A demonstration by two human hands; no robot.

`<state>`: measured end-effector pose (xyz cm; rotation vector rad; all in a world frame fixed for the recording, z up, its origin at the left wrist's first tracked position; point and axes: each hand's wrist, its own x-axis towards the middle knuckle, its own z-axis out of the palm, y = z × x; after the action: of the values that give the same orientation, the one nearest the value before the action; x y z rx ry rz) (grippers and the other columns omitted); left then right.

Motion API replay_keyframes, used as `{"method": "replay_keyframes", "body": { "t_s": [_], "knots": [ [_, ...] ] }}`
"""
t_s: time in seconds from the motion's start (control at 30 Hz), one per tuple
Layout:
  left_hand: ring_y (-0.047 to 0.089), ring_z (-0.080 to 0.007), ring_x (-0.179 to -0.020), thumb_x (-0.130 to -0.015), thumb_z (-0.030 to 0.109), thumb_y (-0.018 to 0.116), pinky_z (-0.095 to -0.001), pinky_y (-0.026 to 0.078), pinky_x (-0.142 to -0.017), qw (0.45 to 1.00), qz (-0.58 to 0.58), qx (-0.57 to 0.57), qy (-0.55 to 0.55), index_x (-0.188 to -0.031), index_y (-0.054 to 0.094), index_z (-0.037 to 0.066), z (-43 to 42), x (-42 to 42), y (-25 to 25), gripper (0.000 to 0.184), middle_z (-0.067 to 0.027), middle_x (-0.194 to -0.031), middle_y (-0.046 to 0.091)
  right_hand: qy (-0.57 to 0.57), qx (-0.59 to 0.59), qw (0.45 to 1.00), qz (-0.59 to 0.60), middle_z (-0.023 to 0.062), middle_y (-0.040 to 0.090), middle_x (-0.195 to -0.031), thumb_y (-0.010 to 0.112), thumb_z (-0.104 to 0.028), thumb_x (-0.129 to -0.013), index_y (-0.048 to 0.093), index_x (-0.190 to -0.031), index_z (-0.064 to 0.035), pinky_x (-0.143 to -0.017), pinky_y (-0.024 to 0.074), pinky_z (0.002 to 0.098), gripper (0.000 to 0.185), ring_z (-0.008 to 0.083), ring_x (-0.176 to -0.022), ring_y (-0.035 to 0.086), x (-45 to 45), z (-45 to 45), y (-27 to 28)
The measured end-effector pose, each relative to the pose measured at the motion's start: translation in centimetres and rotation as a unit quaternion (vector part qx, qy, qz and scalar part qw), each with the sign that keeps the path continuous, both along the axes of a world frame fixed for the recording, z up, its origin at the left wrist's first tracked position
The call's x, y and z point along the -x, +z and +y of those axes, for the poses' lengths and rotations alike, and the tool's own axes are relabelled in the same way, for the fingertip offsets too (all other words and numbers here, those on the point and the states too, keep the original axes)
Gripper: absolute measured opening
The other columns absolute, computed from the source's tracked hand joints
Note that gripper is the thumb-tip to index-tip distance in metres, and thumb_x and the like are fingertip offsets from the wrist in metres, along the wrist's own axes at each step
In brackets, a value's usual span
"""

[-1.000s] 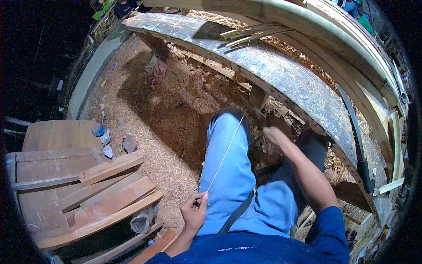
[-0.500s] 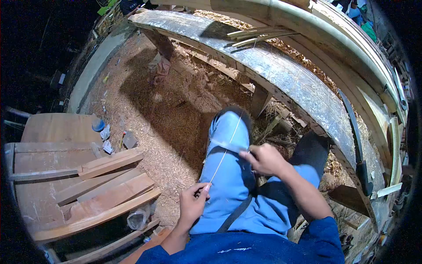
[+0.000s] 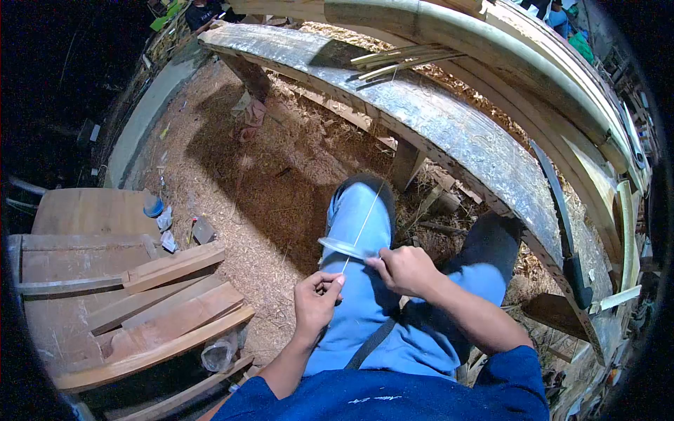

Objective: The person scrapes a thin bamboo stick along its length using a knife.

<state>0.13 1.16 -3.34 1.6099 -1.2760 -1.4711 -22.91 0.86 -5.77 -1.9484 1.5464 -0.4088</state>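
Observation:
My left hand (image 3: 317,300) pinches the near end of a thin pale strip (image 3: 364,223), which runs up over my left thigh past the knee. My right hand (image 3: 408,271) is closed round the handle of a knife; the handle itself is mostly hidden by the fingers. Its blade (image 3: 342,247) points left and lies across the strip, just beyond my left fingertips. Whether the edge touches the strip I cannot tell.
A long worn bench (image 3: 449,126) curves ahead, bearing several thin strips (image 3: 404,56) and a large dark blade (image 3: 554,189). Thick bamboo (image 3: 491,45) lies behind it. Wooden boards (image 3: 175,319) are stacked at left. Shavings cover the ground (image 3: 232,210). A person (image 3: 201,14) is at top left.
My right hand came back from beyond the knee, bringing the knife over my thigh to the strip. My left hand has moved slightly up, so the blade is now close to its fingers.

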Motion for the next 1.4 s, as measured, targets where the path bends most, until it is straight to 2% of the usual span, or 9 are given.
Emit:
{"method": "replay_keyframes", "body": {
  "t_s": [0.17, 0.37, 0.5, 0.7, 0.83, 1.0, 1.17, 1.3, 1.4],
  "knots": [
    [0.062, -0.0055, -0.061, -0.094, 0.007, 0.078, -0.0235, 0.053, -0.058, 0.999, -0.018, 0.002, 0.026, -0.098, 0.076, 0.001, 0.4, 0.2, -0.4, 0.008, -0.0006, -0.074, 0.07, 0.084, 0.032, 0.996, -0.021, 0.0235, 0.065, -0.061, 0.053, -0.05, -0.106, 0.069, -0.083, -0.0052, -0.055, 0.0565, 0.056, 0.053, 0.0445, -0.058, 0.068, -1.2, 1.5, 0.3],
    [0.061, -0.0041, -0.064, -0.096, 0.006, 0.076, -0.0216, 0.049, -0.059, 0.999, -0.006, -0.01, 0.039, -0.1, 0.075, -0.002, 0.9, 0.4, 0.3, 0.009, 0.0006, -0.072, 0.068, -0.082, 0.01, 0.996, 0.039, 0.0228, 0.067, -0.063, 0.052, -0.051, -0.106, 0.07, -0.082, -0.0038, -0.057, 0.0582, 0.0549, 0.056, 0.044, -0.061, 0.071, 0.6, -1.5, -0.7],
    [0.06, -0.0034, -0.063, -0.096, 0.008, 0.077, -0.0215, 0.051, -0.059, 0.998, 0.017, 0.008, 0.063, -0.101, 0.076, 0.001, 1.1, 0.2, -0.7, 0.009, 0.0029, -0.072, 0.065, 0.081, 0.066, 0.994, -0.01, 0.0215, 0.067, -0.062, 0.053, -0.051, -0.105, 0.069, -0.082, -0.0053, -0.055, 0.057, 0.055, 0.054, 0.0428, -0.056, 0.069, -1.5, 1.1, 0.0],
    [0.06, -0.0043, -0.063, -0.097, 0.006, 0.075, -0.0206, 0.047, -0.057, 0.998, -0.036, 0.037, 0.039, -0.101, 0.076, 0.001, 2.4, -0.5, 0.2, 0.006, 0.0018, -0.072, 0.065, -0.125, 0.032, 0.991, 0.037, 0.0242, 0.069, -0.067, 0.053, -0.052, -0.105, 0.072, -0.081, -0.0053, -0.056, 0.0584, 0.0545, 0.056, 0.0438, -0.062, 0.072, 1.1, -2.4, -1.6],
    [0.06, -0.0046, -0.062, -0.097, 0.006, 0.075, -0.0209, 0.047, -0.057, 0.997, -0.034, 0.025, 0.065, -0.102, 0.076, 0.001, 2.7, -0.3, 0.2, 0.007, 0.0015, -0.071, 0.065, 0.048, 0.037, 0.998, 0.02, 0.022, 0.064, -0.059, 0.058, -0.049, -0.103, 0.07, -0.085, -0.0071, -0.053, 0.0552, 0.0548, 0.047, 0.0443, -0.055, 0.067, -1.6, 1.1, -0.5],
    [0.059, -0.0051, -0.061, -0.097, 0.005, 0.075, -0.0216, 0.048, -0.056, 0.997, -0.056, 0.008, 0.06, -0.101, 0.076, 0.001, 3.9, -1.9, 1.1, 0.006, 0.0011, -0.071, 0.065, -0.136, 0.009, 0.99, 0.029, 0.025, 0.069, -0.072, 0.053, -0.047, -0.107, 0.07, -0.086, -0.004, -0.058, 0.0564, 0.0571, 0.051, 0.0452, -0.065, 0.07, 1.3, -2.9, -2.0],
    [0.059, -0.0053, -0.06, -0.097, 0.005, 0.074, -0.0217, 0.047, -0.055, 0.996, -0.056, 0.044, 0.049, -0.1, 0.075, 0.0, 5.1, -3.5, 0.2, 0.006, 0.0008, -0.072, 0.065, 0.01, 0.044, 0.997, 0.065, 0.0225, 0.065, -0.062, 0.058, -0.048, -0.104, 0.067, -0.081, -0.0041, -0.055, 0.0565, 0.0528, 0.05, 0.0439, -0.058, 0.068, -0.9, -0.7, -0.8],
    [0.057, -0.0029, -0.061, -0.096, 0.003, 0.075, -0.0206, 0.042, -0.056, 0.996, -0.061, 0.029, 0.066, -0.1, 0.075, -0.001, 5.9, -4.9, 1.0, 0.006, 0.0007, -0.069, 0.064, -0.181, -0.009, 0.983, 0.021, 0.0253, 0.066, -0.065, 0.055, -0.045, -0.106, 0.068, -0.085, -0.001, -0.059, 0.0576, 0.0552, 0.051, 0.0444, -0.06, 0.069, 1.1, -3.9, -2.1],
    [0.057, -0.003, -0.061, -0.096, 0.003, 0.076, -0.0202, 0.042, -0.056, 0.994, -0.091, 0.049, 0.04, -0.101, 0.076, -0.001, 6.0, -5.0, 1.7, 0.007, 0.0009, -0.069, 0.064, -0.123, 0.037, 0.991, 0.036, 0.0252, 0.067, -0.066, 0.055, -0.045, -0.106, 0.069, -0.086, -0.0022, -0.059, 0.0575, 0.0556, 0.049, 0.045, -0.06, 0.069, 1.3, -3.7, -2.6]
  ]
}}
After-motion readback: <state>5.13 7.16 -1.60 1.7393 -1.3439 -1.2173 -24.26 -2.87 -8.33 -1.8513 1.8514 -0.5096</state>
